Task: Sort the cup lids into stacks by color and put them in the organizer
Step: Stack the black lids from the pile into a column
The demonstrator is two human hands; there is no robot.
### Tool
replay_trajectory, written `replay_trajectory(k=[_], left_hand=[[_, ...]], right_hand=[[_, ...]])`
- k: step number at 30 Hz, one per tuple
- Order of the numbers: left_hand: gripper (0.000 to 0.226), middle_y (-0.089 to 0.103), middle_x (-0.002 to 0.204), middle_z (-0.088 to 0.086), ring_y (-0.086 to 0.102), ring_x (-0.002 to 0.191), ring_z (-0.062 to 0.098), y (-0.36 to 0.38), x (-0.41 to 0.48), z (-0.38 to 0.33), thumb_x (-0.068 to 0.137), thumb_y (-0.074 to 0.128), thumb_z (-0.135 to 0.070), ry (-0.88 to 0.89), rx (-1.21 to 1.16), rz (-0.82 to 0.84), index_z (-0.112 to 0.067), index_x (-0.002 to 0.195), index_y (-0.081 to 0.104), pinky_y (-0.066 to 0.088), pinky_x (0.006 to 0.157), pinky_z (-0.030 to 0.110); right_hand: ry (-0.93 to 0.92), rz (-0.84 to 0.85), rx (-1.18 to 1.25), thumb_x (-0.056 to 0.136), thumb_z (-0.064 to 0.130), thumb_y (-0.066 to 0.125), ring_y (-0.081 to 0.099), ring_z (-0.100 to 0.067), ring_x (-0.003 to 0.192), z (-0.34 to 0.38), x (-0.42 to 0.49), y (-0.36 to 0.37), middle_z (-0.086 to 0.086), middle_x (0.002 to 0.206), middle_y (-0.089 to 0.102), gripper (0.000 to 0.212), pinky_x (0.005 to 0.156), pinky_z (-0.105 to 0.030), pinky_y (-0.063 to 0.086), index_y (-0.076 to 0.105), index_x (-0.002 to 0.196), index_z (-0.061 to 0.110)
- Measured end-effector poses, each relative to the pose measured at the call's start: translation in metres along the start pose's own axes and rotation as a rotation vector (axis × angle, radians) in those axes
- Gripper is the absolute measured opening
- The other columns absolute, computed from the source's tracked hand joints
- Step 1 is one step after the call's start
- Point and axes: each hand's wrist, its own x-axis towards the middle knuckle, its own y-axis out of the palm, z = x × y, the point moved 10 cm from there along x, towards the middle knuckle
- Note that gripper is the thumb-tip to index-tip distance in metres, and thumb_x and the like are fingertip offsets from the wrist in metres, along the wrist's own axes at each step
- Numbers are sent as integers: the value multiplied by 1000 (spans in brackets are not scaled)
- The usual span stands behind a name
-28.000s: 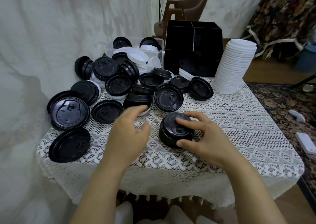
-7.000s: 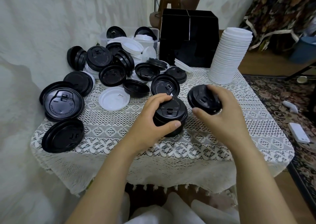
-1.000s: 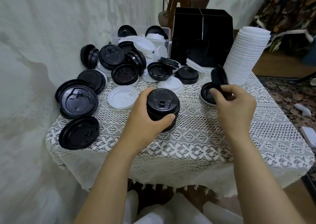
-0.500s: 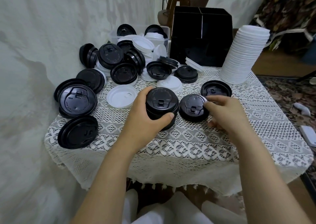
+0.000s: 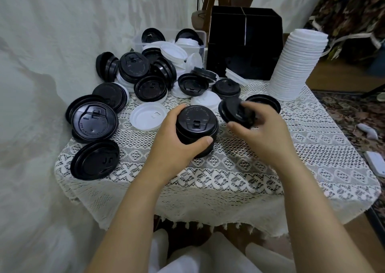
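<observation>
Stacking by color is progressing: the left hand is gripping the black stack at the centre of the table, and the right hand is pinching a tilted black lid at the stack's 2 o'clock. The next move is likely levelling that lid and seating it squarely on top. The organizer is standing at 12 o'clock.

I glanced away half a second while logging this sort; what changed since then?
The right hand has lifted the single black lid off the tablecloth and tilted it toward the black lid stack. The left hand still grips that stack; the tall white lid stack and the black organizer stayed put.
</observation>
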Motion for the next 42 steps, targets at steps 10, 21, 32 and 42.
replay_trajectory(k=[10,21,32,42], left_hand=[[76,57,118,-22,53,109,-6,11,1,-1,67,85,-38,24,35,27,-38,131,45,45,87,18],[96,39,146,-18,41,132,4,13,0,0,70,80,-42,58,8,73,-42,148,23,41,109,39],[70,48,132,-27,46,121,-11,13,1,5,87,68,-34,3,-158,151,-36,146,32,42,95,15],[63,48,137,-12,43,126,7,-17,-13,-23,87,63,-21,129,385,-40,-25,145,40,34,104,26]], right_hand=[[-246,275,307,70,25,80,51,-5,123,50,-16,38,7,129,54,53,108,-37,42,62,118,38],[-183,336,168,78,22,80,43,-4,130,44,-18,49,10,136,44,50,113,-36,35,61,122,37],[-159,381,268,87,31,60,38,0,133,45,-21,54,18,143,43,32,102,-26,39,61,114,49],[-157,389,193,92,17,65,37,-5,136,44,-23,51,13,146,41,40,116,-40,31,59,123,41]])
